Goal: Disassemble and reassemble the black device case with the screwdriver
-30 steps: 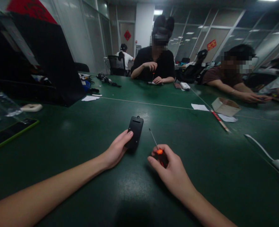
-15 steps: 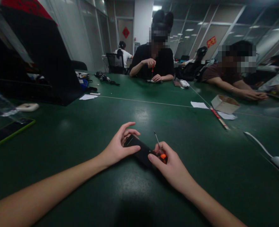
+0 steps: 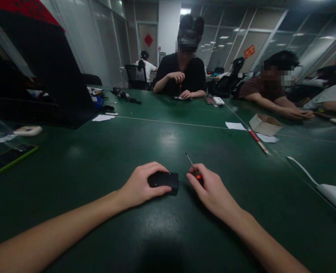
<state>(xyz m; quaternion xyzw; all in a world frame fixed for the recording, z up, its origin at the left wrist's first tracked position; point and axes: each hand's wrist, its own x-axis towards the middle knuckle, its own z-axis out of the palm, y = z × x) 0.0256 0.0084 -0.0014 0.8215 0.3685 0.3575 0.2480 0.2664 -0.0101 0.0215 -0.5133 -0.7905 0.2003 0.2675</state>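
My left hand (image 3: 141, 185) is closed around a small black rectangular box (image 3: 163, 181), its thumb along the near side and its fingers along the far side. The box is level, at or just above the green tabletop (image 3: 113, 235); its left end is hidden in the palm. A short gap to the right, my right hand (image 3: 209, 185) grips a screwdriver (image 3: 198, 176) by its dark and orange handle, mostly covered by the fingers. The thin metal shaft points up and away to the left, apart from the box.
A green-edged phone (image 3: 11, 161) and a dark open-fronted case (image 3: 42, 76) stand at the left. To the right are a cardboard box (image 3: 264, 125), a red-and-white stick (image 3: 258, 141) and a white device with a cable (image 3: 334, 195). Across the table a person (image 3: 182, 76) holds another screwdriver.
The black box has turned from slanted to level, and my right hand has let go of it and moved slightly away. The screwdriver stays in my right hand.
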